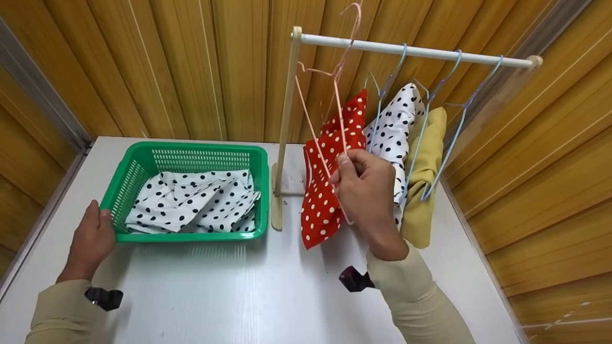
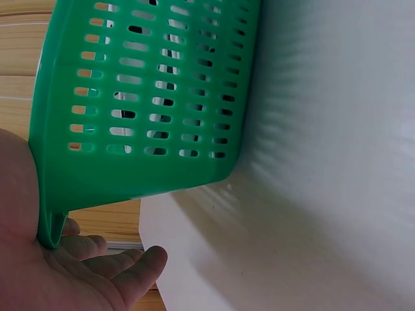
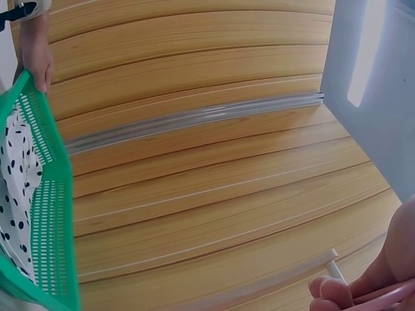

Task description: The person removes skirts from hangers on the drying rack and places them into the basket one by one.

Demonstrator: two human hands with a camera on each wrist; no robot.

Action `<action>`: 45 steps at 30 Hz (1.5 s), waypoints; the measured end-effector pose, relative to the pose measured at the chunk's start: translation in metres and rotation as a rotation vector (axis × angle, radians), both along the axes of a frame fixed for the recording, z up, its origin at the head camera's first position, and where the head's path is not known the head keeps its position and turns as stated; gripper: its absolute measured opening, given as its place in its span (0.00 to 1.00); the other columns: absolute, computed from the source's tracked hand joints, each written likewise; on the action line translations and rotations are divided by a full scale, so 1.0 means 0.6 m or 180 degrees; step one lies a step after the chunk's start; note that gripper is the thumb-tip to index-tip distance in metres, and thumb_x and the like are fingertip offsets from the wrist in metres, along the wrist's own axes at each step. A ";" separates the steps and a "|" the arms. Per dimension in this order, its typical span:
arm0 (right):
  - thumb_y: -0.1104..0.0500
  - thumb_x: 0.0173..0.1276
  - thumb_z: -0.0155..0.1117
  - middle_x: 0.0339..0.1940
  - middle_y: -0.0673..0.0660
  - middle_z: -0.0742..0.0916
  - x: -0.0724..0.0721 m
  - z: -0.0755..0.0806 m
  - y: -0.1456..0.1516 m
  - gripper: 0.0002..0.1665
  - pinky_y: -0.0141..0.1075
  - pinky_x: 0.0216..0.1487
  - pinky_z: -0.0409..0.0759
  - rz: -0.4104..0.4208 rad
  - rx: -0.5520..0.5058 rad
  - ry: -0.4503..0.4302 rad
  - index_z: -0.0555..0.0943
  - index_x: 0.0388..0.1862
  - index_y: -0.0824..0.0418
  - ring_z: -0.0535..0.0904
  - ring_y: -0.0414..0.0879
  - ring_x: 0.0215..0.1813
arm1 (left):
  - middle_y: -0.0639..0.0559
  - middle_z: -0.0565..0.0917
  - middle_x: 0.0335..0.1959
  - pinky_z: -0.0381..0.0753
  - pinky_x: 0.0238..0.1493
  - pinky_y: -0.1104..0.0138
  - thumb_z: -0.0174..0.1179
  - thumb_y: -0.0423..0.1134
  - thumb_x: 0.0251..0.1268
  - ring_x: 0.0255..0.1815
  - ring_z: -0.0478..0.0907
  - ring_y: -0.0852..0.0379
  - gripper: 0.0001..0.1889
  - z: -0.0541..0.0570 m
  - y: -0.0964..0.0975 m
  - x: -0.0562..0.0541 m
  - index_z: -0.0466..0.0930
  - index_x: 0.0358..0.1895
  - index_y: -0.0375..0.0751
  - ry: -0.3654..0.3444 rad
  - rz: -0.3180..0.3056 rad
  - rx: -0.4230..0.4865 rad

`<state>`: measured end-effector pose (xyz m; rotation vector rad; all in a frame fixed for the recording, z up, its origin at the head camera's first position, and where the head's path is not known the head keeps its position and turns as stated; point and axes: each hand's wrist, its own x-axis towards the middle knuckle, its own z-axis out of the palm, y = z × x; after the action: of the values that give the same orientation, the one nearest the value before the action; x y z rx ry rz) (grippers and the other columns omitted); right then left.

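My right hand (image 1: 367,187) pinches one side of a bare pink hanger (image 1: 341,112) between thumb and fingers. The hanger's hook rises above the white rod (image 1: 430,51) of a small clothes rack, overlapping it in the head view. Behind this hand hangs a red cloth with white dots (image 1: 321,210). At the green basket (image 1: 191,236), my left hand (image 1: 93,241) touches the left rim. Its fingers (image 2: 139,272) stretch out past the rim in the left wrist view. Crumpled inside the basket is a white cloth with black dots (image 1: 179,200).
Blue hangers (image 1: 459,124) on the rod carry the red cloth, a white dotted cloth (image 1: 394,122) and a yellow cloth (image 1: 420,220). The rack's wooden post (image 1: 287,114) stands right of the basket. Wood-panelled walls (image 1: 181,67) enclose the white table (image 1: 201,296).
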<state>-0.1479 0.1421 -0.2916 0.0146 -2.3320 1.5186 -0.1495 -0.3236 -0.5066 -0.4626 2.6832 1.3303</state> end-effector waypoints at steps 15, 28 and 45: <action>0.67 0.78 0.57 0.21 0.62 0.85 -0.016 -0.013 -0.009 0.13 0.31 0.21 0.78 0.0027 -0.0092 -0.0039 0.87 0.34 0.67 0.79 0.46 0.19 | 0.30 0.25 0.83 0.38 0.80 0.31 0.17 0.58 0.85 0.84 0.27 0.25 0.38 -0.002 -0.004 -0.001 0.17 0.81 0.36 -0.0160 0.0077 0.0015; 0.64 0.78 0.57 0.26 0.69 0.87 -0.021 -0.026 -0.024 0.13 0.33 0.28 0.82 -0.0011 -0.0098 -0.0039 0.87 0.36 0.66 0.81 0.48 0.22 | 0.27 0.29 0.83 0.41 0.78 0.28 0.17 0.58 0.85 0.84 0.33 0.23 0.38 -0.004 -0.007 -0.003 0.17 0.81 0.37 -0.0214 0.0121 0.0060; 0.63 0.78 0.60 0.24 0.60 0.87 -0.035 -0.043 -0.036 0.12 0.37 0.35 0.83 -0.0096 0.0097 -0.0002 0.88 0.37 0.65 0.83 0.48 0.28 | 0.27 0.31 0.84 0.42 0.78 0.28 0.18 0.58 0.85 0.84 0.34 0.23 0.38 -0.003 -0.005 -0.005 0.19 0.82 0.38 -0.0254 0.0175 0.0047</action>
<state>-0.1687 0.1203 -0.3172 -0.0131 -2.3450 1.4690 -0.1526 -0.3266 -0.5086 -0.5791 2.6124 1.3155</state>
